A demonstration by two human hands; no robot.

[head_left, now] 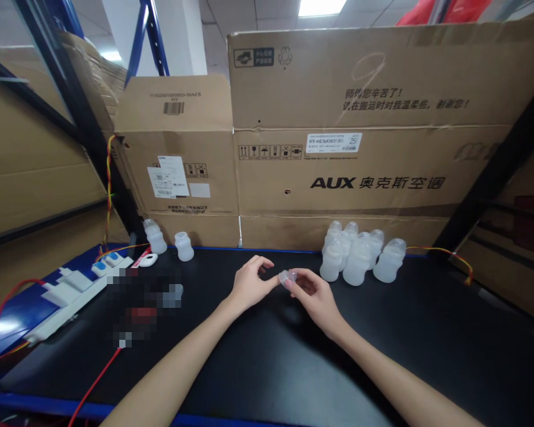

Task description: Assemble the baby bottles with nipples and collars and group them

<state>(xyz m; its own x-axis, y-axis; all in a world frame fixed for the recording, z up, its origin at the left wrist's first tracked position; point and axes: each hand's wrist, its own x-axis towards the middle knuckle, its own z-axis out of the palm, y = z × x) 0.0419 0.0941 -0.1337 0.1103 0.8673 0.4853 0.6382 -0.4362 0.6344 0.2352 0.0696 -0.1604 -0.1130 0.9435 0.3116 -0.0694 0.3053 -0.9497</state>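
Note:
A small translucent bottle cap (285, 278) is pinched between the thumb and fingers of my right hand (317, 296), above the middle of the black table. My left hand (250, 281) is beside it, its thumb tip touching the left side of the cap. The other left fingers are loosely curved and apart from the thumb. To the right of my hands stands a cluster of several frosted, narrow-waisted bottles (356, 264) with domed caps. At the back left, an uncapped bottle (184, 247) stands near other capped bottles (156, 238).
Large cardboard panels (276, 201) stand along the back edge of the black tabletop (267, 367). On the left lie a white power strip (89, 293) with plugs, a red cable (95, 379) and a blurred-out patch (149, 296). Dark metal posts (485, 172) rise at both sides.

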